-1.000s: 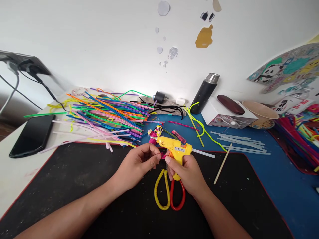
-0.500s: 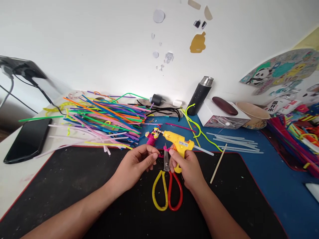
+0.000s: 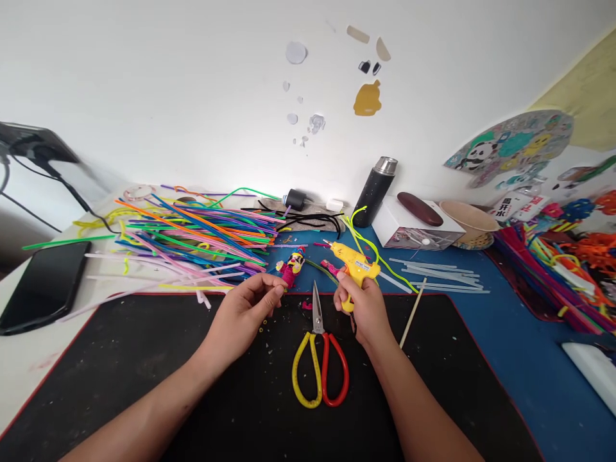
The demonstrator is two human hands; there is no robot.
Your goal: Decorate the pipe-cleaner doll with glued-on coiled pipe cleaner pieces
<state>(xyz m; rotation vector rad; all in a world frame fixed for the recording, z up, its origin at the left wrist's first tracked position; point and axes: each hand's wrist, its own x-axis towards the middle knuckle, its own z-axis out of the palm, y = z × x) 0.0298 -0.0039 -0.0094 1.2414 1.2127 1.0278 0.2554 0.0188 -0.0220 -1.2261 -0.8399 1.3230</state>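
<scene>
In my left hand [image 3: 253,311], thumb and fingers are pinched at the lower end of a small pipe-cleaner figure [image 3: 289,271] with a magenta body and a yellow, white and blue top. My right hand [image 3: 363,305] is wrapped round the handle of a yellow glue gun [image 3: 353,263], its nozzle pointing left and up, apart from the figure. A pinkish-red piece [image 3: 330,267] sticks out by my right thumb. Between the hands, scissors [image 3: 318,321] with one yellow and one red handle lie on the black mat. A magenta scrap [image 3: 307,306] rests beside their blades.
Many coloured pipe cleaners [image 3: 202,231] are heaped at the back left, near a black phone [image 3: 41,285]. Behind stand a black thermos [image 3: 375,191] and a white box [image 3: 409,224]. Clear glue sticks [image 3: 443,273] and a thin wooden stick [image 3: 412,314] lie on the right.
The glue gun's nozzle, formerly at the figure, has drawn away to the right with my right hand. My left hand has shifted left, and the hands are farther apart. The view has turned slightly.
</scene>
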